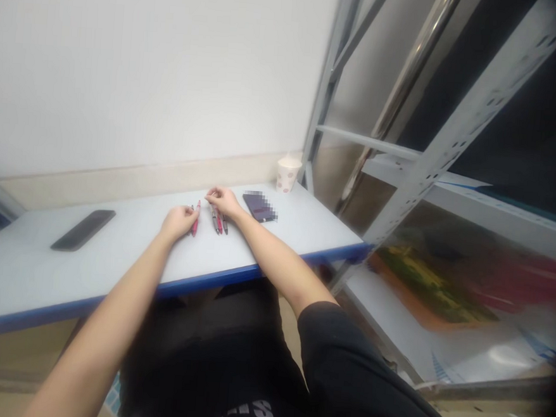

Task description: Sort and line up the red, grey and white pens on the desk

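Red pens point(196, 220) stand out at my left hand point(180, 221), whose fingers are closed on them near the middle of the white table point(127, 255). Just to the right, several pens point(219, 221), red and dark ones, lie side by side on the tabletop. My right hand point(224, 201) is over their far ends, with thumb and fingertips pinched together. Whatever those fingertips hold, if anything, is too small to make out.
A black phone point(83, 230) lies on the left part of the table. To the right are a dark, partly blurred flat item point(260, 206) and a paper cup point(288, 174) by the wall. A metal shelf rack point(434, 156) rises beyond the table's right edge.
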`<move>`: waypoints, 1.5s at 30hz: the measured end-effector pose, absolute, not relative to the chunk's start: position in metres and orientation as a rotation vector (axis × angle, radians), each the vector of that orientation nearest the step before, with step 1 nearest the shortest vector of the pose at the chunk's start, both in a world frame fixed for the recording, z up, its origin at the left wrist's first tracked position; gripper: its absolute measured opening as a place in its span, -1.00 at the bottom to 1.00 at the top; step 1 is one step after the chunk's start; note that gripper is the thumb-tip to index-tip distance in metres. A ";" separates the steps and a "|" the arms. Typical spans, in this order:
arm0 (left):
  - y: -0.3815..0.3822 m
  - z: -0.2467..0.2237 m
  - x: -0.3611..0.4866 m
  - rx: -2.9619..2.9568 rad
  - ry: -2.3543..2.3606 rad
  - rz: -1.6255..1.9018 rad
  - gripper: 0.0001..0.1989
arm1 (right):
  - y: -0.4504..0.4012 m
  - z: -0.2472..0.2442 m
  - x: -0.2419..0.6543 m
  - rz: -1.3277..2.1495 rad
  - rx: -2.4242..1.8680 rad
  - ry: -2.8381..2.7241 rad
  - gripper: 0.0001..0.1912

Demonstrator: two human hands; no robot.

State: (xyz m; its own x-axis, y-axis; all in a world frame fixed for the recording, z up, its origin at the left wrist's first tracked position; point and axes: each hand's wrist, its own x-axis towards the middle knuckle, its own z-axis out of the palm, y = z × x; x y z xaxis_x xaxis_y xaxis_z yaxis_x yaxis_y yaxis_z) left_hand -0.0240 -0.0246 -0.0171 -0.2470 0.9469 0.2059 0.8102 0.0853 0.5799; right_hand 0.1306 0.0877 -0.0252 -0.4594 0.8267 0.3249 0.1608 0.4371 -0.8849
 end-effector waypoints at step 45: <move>-0.025 -0.022 -0.023 1.783 1.865 1.118 -0.74 | 0.078 -0.024 0.146 0.231 -1.067 -2.412 -0.65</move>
